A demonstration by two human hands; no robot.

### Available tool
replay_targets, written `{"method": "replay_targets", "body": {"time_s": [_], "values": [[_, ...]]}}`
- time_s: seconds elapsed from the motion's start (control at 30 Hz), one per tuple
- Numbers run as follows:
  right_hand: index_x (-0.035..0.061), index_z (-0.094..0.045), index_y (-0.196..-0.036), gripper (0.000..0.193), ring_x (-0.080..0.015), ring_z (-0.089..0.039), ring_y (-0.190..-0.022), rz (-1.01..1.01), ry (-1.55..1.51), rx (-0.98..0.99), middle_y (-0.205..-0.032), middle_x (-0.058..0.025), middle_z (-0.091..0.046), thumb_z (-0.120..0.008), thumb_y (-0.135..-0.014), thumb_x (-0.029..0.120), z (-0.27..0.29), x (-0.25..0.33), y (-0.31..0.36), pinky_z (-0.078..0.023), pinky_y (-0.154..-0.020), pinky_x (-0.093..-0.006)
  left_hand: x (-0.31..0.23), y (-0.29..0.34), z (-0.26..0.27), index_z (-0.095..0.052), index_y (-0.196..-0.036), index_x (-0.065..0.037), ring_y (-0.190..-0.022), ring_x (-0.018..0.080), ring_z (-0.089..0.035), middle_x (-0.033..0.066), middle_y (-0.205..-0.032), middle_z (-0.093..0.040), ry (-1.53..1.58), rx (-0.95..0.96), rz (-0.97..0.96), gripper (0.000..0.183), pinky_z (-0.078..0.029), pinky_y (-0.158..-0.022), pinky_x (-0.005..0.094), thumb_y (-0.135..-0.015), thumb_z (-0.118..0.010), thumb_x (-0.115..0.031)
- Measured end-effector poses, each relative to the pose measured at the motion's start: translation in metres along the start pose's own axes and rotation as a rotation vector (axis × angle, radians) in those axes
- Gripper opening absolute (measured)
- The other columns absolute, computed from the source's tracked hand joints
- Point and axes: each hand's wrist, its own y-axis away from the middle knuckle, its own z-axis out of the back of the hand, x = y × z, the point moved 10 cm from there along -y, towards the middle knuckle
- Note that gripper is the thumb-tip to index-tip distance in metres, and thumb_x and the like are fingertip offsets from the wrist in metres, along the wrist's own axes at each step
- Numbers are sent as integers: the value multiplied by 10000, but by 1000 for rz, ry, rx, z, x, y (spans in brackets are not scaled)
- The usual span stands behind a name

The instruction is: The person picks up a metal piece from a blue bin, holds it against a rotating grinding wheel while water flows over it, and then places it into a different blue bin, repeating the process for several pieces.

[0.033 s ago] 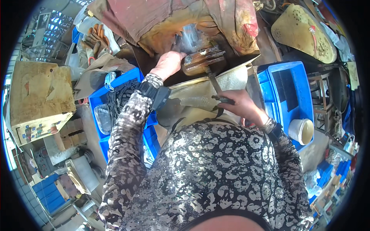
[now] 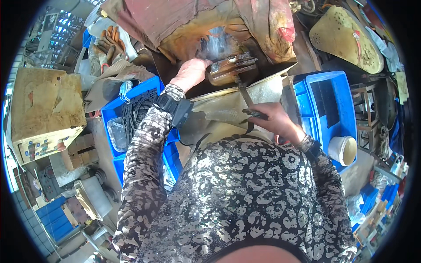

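Note:
My left hand (image 2: 192,72) reaches into a cloth-hooded opening. Its fingers are closed at the left end of a wet brown metal fixture (image 2: 226,75), and I cannot make out what they pinch. Whitish spray or water (image 2: 215,43) shows just behind the fixture. A flat bar (image 2: 244,93) slants from the fixture toward my right hand (image 2: 276,121). That hand is closed round a slender dark metal piece (image 2: 255,114), close to the bar's near end; whether it also touches the bar is unclear.
A stained red-brown cloth (image 2: 175,19) drapes over the opening. Left of me, a blue bin (image 2: 107,127) holds many slender dark pieces. On the right stands a blue tub (image 2: 342,109) with a white bucket (image 2: 343,150). A worn box (image 2: 46,98) sits far left; gloves (image 2: 109,44) lie behind.

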Motion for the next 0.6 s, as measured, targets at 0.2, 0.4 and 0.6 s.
{"method": "replay_targets", "body": {"time_s": [0.2, 0.4, 0.6], "values": [[68, -663, -1101, 359, -191, -687, -816, 80, 26, -90, -930, -115, -707, -775, -773, 161, 17, 21, -16, -539, -739, -290, 9, 47, 54, -645, -1106, -53, -977, 357, -626, 181, -1049, -653, 98, -342, 7, 313, -506, -846, 416, -810, -552, -12], [48, -666, -1097, 347, -135, -638, -837, 298, 146, -460, -941, -94, -706, -752, -813, 228, 92, 76, -85, -496, -753, -273, 18, 93, 59, -652, -1068, -42, -902, 348, -630, 162, -943, -646, 296, -516, 77, 293, -518, -790, 399, -798, -562, 24], [37, -671, -1050, 309, -95, -574, -654, 370, -38, -505, -761, 20, -624, -739, -837, 250, 134, 90, -200, -455, -586, -235, 4, 99, 47, -684, -999, -77, -900, 352, -632, 144, -953, -662, 107, -496, 164, 202, -524, -769, 412, -825, -585, -56]]}}
